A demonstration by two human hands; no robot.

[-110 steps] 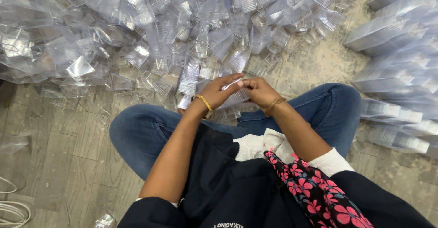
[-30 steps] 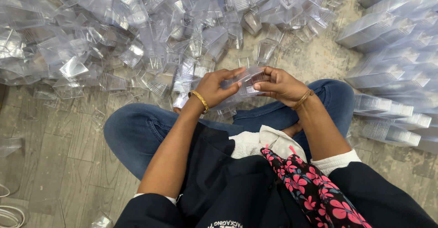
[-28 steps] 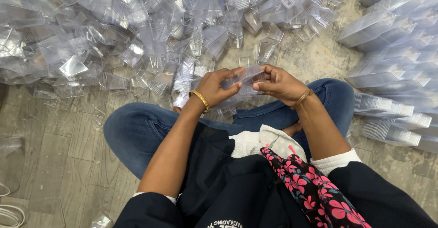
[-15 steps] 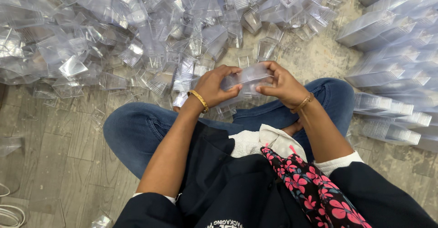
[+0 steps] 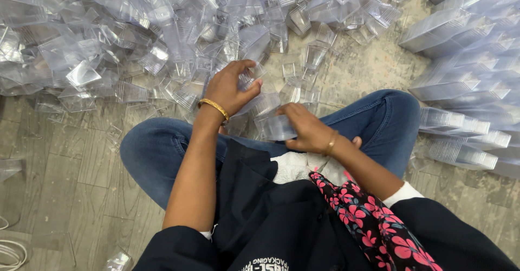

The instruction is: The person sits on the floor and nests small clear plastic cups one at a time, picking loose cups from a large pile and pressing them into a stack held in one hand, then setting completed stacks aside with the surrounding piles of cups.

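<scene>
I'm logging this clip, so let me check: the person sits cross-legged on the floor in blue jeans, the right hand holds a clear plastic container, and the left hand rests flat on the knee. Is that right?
Not quite. The left hand is not on the knee: the head view shows it reaching forward into the pile of clear containers, fingers curled at one. The rest holds: blue jeans, cross-legged, right hand holding a clear plastic container.

left hand (image 5: 230, 89): fingers curled on a clear cup in the heap of clear plastic cups (image 5: 162, 32)
right hand (image 5: 306, 130): gripping clear cup (image 5: 277, 127)
stacked cups (image 5: 466, 76): at right
</scene>
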